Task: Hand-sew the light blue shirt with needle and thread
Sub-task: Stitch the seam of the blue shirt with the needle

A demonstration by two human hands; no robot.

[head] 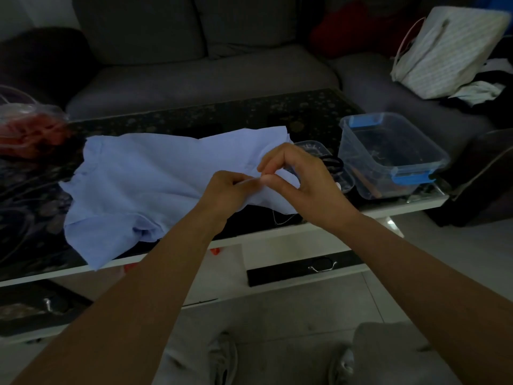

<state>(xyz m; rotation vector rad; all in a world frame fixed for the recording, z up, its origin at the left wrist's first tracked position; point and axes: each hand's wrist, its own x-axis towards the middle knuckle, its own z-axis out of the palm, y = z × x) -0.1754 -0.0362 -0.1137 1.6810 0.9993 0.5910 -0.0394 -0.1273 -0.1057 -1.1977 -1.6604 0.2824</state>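
The light blue shirt (144, 173) lies spread over the dark patterned coffee table (222, 115). My left hand (224, 193) grips a raised fold of the shirt near its right edge. Thumb and forefinger of my right hand (299, 179) pinch together at that same fold, right against the left fingertips. The needle is too small to make out between the fingers. A thin pale thread (280, 219) hangs below the shirt's right hem near the table's front edge.
A clear plastic box with blue clips (388, 154) stands at the table's right end, a small clear lid and dark scissors (333, 162) beside it. A plastic bag with red contents (30, 129) sits at left. A grey sofa lies behind, with a striped bag (444, 51).
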